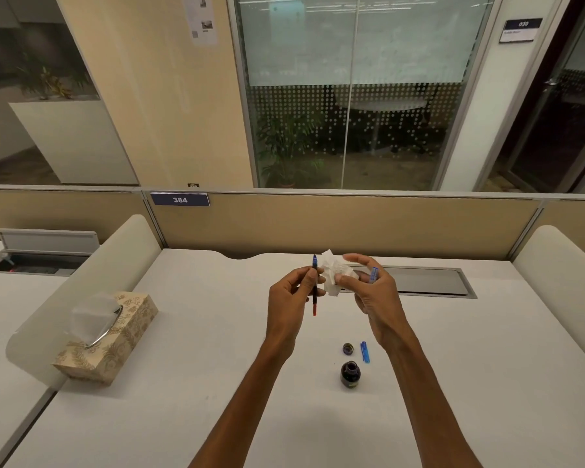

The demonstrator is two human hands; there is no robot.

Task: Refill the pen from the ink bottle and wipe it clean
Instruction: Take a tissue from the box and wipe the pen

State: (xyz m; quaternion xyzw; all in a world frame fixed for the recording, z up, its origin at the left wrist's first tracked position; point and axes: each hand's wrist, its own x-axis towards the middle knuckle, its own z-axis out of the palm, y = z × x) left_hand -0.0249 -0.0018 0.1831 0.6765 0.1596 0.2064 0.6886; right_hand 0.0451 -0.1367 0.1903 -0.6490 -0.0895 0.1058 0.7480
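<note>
My left hand (pixel 293 292) holds the pen's inner part (pixel 314 288) upright above the white desk, its blue nib end up and a red converter at the bottom. My right hand (pixel 374 288) pinches a crumpled white tissue (pixel 335 275) just right of the nib, and also holds a blue pen barrel (pixel 373 275) between its fingers. The dark ink bottle (pixel 350 374) stands open on the desk below my hands. Its cap (pixel 348 349) lies just behind it, beside a blue pen cap (pixel 365 352).
A patterned tissue box (pixel 112 336) with a tissue sticking out sits at the left by a curved white divider (pixel 81 298). A grey cable hatch (pixel 426 282) is set in the desk (pixel 217 383) behind my right hand. A beige partition runs along the back.
</note>
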